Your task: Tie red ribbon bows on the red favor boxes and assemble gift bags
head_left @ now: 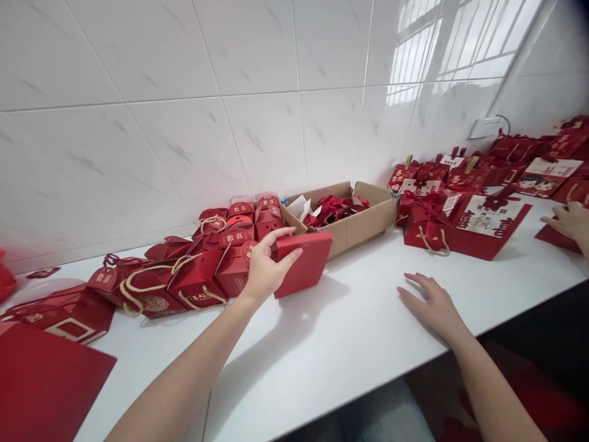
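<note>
My left hand (269,264) grips the left edge of a plain red box (306,265), thumb on the near side. The box is tilted on the white table, and a shadow falls beside it. Just behind it sits an open cardboard box (363,230) with dark red ribbons (334,210) and white paper inside. My right hand (427,301) rests low over the table to the right, fingers stretched out and holding nothing. Nearest to it is a red gift box (460,224) with a bow and rope handle.
Red gift boxes with rope handles (197,279) line the wall at left. A large red sheet or box (41,387) lies at front left. More gift boxes (547,172) stand at back right. Another person's hand (570,221) touches a red item at the right edge.
</note>
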{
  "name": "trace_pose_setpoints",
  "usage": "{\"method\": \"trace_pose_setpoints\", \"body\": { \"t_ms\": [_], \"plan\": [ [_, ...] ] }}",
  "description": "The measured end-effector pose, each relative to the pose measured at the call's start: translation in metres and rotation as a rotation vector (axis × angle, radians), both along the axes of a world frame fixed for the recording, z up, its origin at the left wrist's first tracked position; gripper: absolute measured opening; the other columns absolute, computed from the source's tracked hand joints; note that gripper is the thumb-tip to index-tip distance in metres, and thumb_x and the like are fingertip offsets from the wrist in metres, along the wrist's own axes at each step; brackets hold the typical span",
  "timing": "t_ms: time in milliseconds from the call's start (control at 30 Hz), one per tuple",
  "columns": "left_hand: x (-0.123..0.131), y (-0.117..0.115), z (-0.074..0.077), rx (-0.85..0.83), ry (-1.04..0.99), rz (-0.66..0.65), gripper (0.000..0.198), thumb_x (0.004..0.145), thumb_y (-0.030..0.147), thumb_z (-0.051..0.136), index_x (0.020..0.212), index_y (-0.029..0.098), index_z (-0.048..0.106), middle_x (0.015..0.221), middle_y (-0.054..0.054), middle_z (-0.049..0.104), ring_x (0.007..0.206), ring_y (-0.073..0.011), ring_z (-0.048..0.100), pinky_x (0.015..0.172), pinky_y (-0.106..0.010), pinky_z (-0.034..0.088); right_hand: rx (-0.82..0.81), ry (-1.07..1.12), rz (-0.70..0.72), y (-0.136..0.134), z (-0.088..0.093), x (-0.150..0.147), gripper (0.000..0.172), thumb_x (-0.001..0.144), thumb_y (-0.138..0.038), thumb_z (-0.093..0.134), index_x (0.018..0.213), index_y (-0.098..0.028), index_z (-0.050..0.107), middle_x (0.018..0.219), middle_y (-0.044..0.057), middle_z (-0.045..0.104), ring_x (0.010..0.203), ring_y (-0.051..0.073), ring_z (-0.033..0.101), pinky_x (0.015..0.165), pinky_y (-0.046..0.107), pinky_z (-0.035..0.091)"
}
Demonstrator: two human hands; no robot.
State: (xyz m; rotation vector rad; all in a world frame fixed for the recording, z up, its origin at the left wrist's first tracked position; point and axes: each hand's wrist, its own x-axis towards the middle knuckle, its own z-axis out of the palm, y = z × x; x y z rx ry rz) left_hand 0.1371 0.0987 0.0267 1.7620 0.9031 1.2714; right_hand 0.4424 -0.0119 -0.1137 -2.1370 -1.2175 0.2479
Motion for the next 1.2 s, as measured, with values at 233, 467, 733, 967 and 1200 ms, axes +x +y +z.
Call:
{"method": "trace_pose_setpoints", "body": {
  "t_ms": [233, 467, 733, 967, 1200],
  "plan": [
    [-0.007, -0.005, 0.021, -0.168, 0.174, -0.161, 0.071, 0.071, 0.028, 0.07, 0.134, 0.025, 0.036, 0.088, -0.004, 0.07, 0.086, -0.0211, 0.067, 0.071, -0.031, 0.056, 0.13, 0.121, 0.479, 0.008, 0.107, -0.04, 0.051, 0.081, -0.054, 0.052, 0.128, -0.033, 0.047, 0.147, 0.003, 0.031, 0.134, 0.026, 0.032, 0.106, 0.044, 0.036],
    [-0.03, -0.001, 0.038, -0.07, 0.509, -0.158, 0.069, 0.075, 0.026, 0.062, 0.135, 0.031, 0.029, 0.093, -0.001, 0.065, 0.085, -0.0179, 0.064, 0.076, -0.03, 0.052, -0.047, -0.177, 1.125, 0.045, 0.185, -0.099, 0.071, 0.079, -0.047, 0.059, 0.142, -0.032, 0.029, 0.15, 0.003, 0.026, 0.135, 0.026, 0.03, 0.105, 0.039, 0.035],
    [-0.044, 0.007, 0.04, -0.01, 0.661, -0.196, 0.013, 0.077, 0.026, 0.057, 0.087, 0.021, 0.051, 0.11, -0.004, 0.052, 0.089, -0.0159, 0.06, 0.077, -0.029, 0.05, -0.183, -0.271, 1.085, 0.088, 0.204, -0.127, 0.011, 0.077, -0.029, 0.06, 0.079, -0.018, 0.063, 0.081, 0.002, 0.067, 0.071, 0.016, 0.059, 0.061, 0.025, 0.041],
    [-0.042, 0.004, 0.047, 0.121, 0.884, -0.178, 0.012, 0.078, 0.033, 0.06, 0.072, 0.022, 0.061, 0.098, -0.002, 0.06, 0.099, -0.0211, 0.055, 0.086, -0.033, 0.045, -0.241, -0.12, 1.256, 0.1, 0.202, -0.114, 0.026, 0.073, -0.044, 0.064, 0.075, -0.018, 0.07, 0.074, 0.002, 0.066, 0.064, 0.014, 0.055, 0.053, 0.024, 0.036],
    [-0.031, 0.005, 0.07, 0.078, 1.092, -0.149, 0.016, 0.076, 0.037, 0.058, 0.072, 0.026, 0.069, 0.088, -0.003, 0.059, 0.076, -0.0193, 0.058, 0.06, -0.027, 0.043, 0.439, 0.0, 0.653, 0.173, 0.171, -0.095, 0.024, 0.085, -0.029, 0.043, 0.088, -0.016, 0.063, 0.094, 0.005, 0.066, 0.077, 0.015, 0.059, 0.069, 0.026, 0.044]
  ]
}}
